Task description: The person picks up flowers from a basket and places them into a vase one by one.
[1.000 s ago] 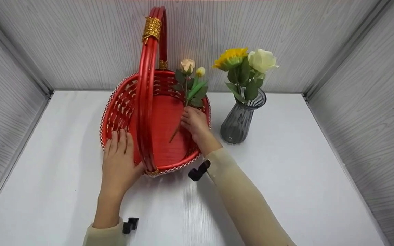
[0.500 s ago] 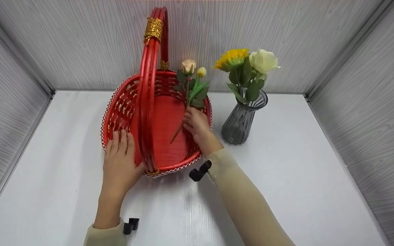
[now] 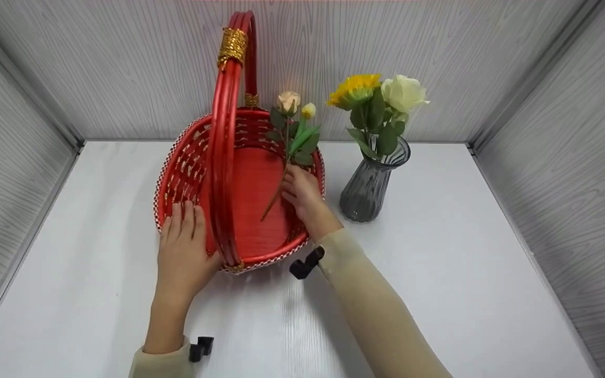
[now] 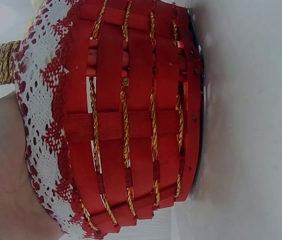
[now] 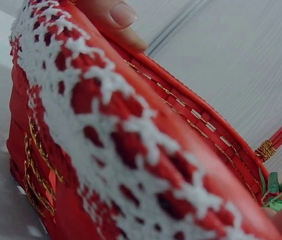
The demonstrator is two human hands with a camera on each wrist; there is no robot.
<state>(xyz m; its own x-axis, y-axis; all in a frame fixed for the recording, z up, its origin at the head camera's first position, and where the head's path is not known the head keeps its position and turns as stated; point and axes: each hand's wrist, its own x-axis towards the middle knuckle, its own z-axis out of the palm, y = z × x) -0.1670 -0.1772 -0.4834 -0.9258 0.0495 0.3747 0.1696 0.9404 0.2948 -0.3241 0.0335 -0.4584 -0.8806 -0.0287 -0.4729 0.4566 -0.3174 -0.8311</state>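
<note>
A red woven basket (image 3: 260, 194) with a tall red handle (image 3: 223, 121) stands on the white table. Across its near left rim lies my left hand (image 3: 184, 262), fingers straight over the inside wall and thumb beside the handle's foot. Inside the basket, my right hand (image 3: 305, 197) pinches flower stems near the right wall; its grip is partly hidden. A peach rose (image 3: 288, 102) and a yellow-white tulip (image 3: 308, 110) rise above that hand, heads by the back rim. The rose's brown stem (image 3: 271, 205) slants down past the fingertips over the basket's floor.
Right of the basket stands a grey ribbed glass vase (image 3: 364, 191) holding a yellow sunflower (image 3: 355, 90) and a white rose (image 3: 403, 93). White lace trim (image 4: 38, 110) edges the basket rim. Wood-grain panels (image 3: 139, 68) close off the back and sides.
</note>
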